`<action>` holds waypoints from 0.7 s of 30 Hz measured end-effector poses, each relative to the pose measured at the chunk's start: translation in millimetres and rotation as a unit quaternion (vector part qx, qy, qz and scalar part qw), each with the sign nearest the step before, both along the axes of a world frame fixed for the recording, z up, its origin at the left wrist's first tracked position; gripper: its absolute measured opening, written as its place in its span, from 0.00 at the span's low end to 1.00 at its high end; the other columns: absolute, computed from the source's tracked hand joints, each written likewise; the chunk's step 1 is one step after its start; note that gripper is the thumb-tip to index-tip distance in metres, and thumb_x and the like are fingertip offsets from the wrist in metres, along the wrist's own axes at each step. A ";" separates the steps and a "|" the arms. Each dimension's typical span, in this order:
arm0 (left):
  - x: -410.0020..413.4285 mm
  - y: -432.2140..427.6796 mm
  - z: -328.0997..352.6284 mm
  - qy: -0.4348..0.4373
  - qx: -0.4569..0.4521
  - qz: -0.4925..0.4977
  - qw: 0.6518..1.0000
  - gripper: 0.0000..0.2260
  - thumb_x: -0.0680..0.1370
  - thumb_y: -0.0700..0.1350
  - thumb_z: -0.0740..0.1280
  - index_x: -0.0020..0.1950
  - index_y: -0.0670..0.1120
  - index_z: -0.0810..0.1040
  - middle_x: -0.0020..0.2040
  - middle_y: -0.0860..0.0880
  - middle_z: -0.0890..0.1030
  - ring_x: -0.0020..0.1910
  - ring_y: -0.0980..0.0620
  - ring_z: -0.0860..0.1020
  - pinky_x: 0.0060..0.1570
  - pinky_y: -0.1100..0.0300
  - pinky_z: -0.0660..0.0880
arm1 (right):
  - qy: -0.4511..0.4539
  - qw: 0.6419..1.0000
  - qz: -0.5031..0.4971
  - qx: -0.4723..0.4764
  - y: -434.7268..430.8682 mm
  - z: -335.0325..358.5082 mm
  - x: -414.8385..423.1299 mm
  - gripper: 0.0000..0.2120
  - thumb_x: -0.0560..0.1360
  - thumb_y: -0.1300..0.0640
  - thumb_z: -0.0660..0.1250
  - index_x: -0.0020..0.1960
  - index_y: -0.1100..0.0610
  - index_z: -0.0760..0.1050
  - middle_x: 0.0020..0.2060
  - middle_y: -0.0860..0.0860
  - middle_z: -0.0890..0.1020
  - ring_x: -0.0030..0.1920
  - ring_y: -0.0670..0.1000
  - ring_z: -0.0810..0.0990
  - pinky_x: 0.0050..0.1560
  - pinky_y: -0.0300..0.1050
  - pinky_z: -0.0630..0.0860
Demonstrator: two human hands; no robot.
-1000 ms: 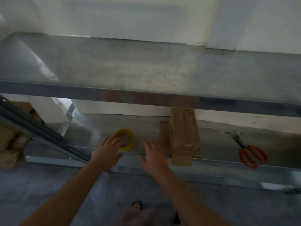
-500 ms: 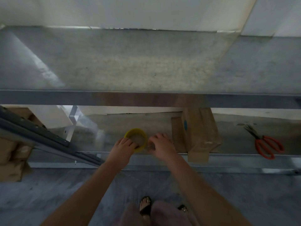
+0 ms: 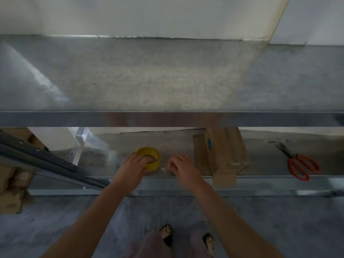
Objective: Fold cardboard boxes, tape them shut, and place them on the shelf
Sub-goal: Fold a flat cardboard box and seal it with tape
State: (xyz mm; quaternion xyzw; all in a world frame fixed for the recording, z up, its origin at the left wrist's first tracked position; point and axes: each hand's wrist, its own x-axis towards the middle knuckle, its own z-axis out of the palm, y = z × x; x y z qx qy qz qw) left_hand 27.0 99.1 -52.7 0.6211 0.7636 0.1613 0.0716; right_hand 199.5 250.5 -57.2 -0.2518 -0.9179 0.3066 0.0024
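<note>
You are working on the lower shelf (image 3: 264,161). It is edged in front by a raised metal lip and roofed by the upper shelf (image 3: 167,75), whose front beam hides the lower one's back. To your left a dark slanted rail (image 3: 37,159) closes the space. The open room is the bare stretch between the cardboard and the scissors.

There is one tape roll, one cardboard bundle and one pair of scissors (image 3: 301,167).

Your left hand (image 3: 133,167) holds the yellow tape roll (image 3: 155,163), which lies flat with its hole up near the front lip. That hand's fingers are hooked into the core. Your right hand (image 3: 183,168) sits just right of the roll with its fingers curled together, and I cannot tell whether they pinch a tape end.

The cardboard bundle (image 3: 221,153) has its long axis running front to back, and its near end overhangs the lip. The scissors' blades point back and left, with the orange handles toward you.
</note>
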 end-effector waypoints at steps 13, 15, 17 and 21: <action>80.8 19.5 97.1 -0.208 0.008 -0.011 0.978 0.21 0.70 0.71 0.63 0.57 0.61 0.73 0.50 0.66 0.76 0.53 0.70 0.71 0.49 0.77 0.66 | 0.015 0.988 -0.108 -0.107 25.0 106.5 105.4 0.07 0.77 0.62 0.67 0.51 0.51 0.77 0.39 0.43 0.81 0.40 0.44 0.82 0.45 0.40 0.78; 100.8 36.4 109.2 -0.218 0.011 0.018 0.976 0.16 0.69 0.62 0.71 0.53 0.62 0.73 0.52 0.68 0.75 0.51 0.72 0.72 0.46 0.78 0.66 | 0.024 0.985 -0.135 -0.101 41.3 117.5 127.2 0.10 0.77 0.61 0.68 0.43 0.47 0.76 0.33 0.39 0.79 0.35 0.38 0.80 0.41 0.35 0.75; 118.6 52.3 118.5 -0.212 0.014 0.033 0.976 0.15 0.69 0.57 0.75 0.52 0.61 0.74 0.46 0.65 0.78 0.50 0.72 0.72 0.44 0.78 0.66 | 0.033 0.985 -0.143 -0.092 56.6 130.0 147.9 0.10 0.77 0.60 0.69 0.41 0.46 0.75 0.31 0.37 0.78 0.34 0.37 0.79 0.40 0.30 0.72; 144.3 76.8 128.4 -0.219 0.008 0.041 0.975 0.17 0.67 0.63 0.70 0.52 0.60 0.77 0.48 0.65 0.78 0.49 0.66 0.76 0.45 0.73 0.68 | 0.060 0.983 -0.141 -0.103 81.1 146.3 181.6 0.08 0.76 0.57 0.71 0.42 0.46 0.77 0.35 0.42 0.82 0.37 0.37 0.81 0.42 0.31 0.78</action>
